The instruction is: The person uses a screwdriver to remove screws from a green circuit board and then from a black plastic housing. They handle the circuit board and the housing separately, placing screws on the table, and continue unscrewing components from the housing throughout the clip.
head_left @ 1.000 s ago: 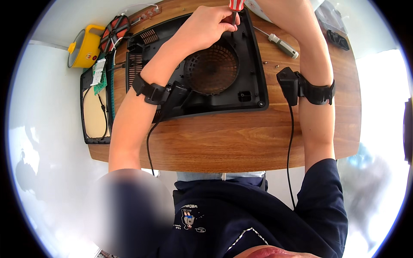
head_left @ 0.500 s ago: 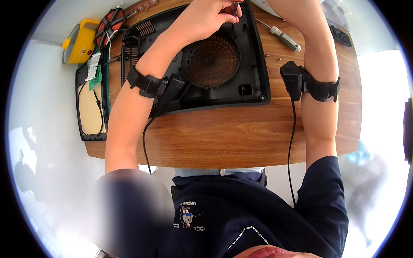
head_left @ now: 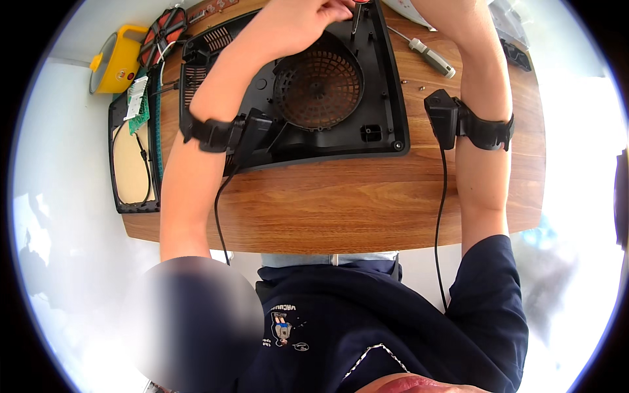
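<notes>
A large black plastic housing (head_left: 386, 98) with a round fan grille (head_left: 318, 88) lies on the table. At its top, a screwdriver (head_left: 356, 19) stands upright on it, red handle cut off by the frame's edge. My left hand (head_left: 308, 19) is beside the shaft, fingers bent, blurred and partly cut off. My right hand (head_left: 444, 19) reaches in from the right, its fingers beyond the top edge; what it holds is hidden. A grey-handled screwdriver (head_left: 430, 57) and small screws (head_left: 422, 88) lie right of the housing.
The wooden table (head_left: 354, 216) holds a black panel with cable (head_left: 131, 177), a green circuit board (head_left: 136, 118), a yellow appliance (head_left: 114, 65) and a red-and-black round part (head_left: 160, 36) at left. A small black part (head_left: 516, 56) and clear plastic item (head_left: 508, 23) sit at back right.
My left hand has moved up and left, its fingers drawing a little away from the upright screwdriver's shaft. Less of the red handle shows. The housing appears slightly higher and further left in view.
</notes>
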Action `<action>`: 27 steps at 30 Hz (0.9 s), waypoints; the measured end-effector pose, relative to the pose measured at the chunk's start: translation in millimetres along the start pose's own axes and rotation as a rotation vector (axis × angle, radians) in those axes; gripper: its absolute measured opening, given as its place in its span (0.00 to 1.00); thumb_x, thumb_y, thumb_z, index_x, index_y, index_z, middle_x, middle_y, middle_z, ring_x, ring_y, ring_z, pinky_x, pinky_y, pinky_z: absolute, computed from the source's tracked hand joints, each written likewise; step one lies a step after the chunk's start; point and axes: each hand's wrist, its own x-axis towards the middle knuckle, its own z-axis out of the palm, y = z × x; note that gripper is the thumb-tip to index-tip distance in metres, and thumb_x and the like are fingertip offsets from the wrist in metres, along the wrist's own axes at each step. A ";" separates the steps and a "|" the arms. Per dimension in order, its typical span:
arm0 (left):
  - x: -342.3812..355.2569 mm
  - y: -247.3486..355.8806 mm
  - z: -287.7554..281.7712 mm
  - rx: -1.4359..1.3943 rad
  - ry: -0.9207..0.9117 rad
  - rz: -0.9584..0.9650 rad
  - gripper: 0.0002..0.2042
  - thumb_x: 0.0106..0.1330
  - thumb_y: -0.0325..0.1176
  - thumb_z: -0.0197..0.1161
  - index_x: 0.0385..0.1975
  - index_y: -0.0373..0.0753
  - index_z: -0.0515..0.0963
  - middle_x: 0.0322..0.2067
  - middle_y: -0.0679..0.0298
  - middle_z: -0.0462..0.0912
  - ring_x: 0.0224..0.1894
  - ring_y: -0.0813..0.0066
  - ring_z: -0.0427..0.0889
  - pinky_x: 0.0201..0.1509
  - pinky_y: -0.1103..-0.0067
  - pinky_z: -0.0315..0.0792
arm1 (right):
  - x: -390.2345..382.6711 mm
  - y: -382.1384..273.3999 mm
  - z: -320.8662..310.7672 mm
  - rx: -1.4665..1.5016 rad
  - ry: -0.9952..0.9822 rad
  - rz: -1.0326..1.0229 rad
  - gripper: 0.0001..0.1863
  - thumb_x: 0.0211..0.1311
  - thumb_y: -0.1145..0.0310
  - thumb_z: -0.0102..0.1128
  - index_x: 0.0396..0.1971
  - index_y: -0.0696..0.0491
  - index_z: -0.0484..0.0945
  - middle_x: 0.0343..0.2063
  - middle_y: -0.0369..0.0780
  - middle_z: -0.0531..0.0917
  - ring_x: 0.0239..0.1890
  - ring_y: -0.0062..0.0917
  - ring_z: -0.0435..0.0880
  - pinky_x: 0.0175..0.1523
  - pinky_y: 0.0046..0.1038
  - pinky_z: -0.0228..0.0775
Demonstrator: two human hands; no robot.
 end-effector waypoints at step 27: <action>-127.3 47.2 59.9 0.572 -0.295 0.343 0.13 0.59 0.30 0.68 0.40 0.29 0.79 0.43 0.55 0.73 0.36 0.64 0.77 0.42 0.75 0.76 | -2.0 25.2 19.7 -0.191 0.104 -0.140 0.19 0.75 0.64 0.62 0.59 0.57 0.79 0.45 0.37 0.84 0.38 0.17 0.81 0.46 0.21 0.75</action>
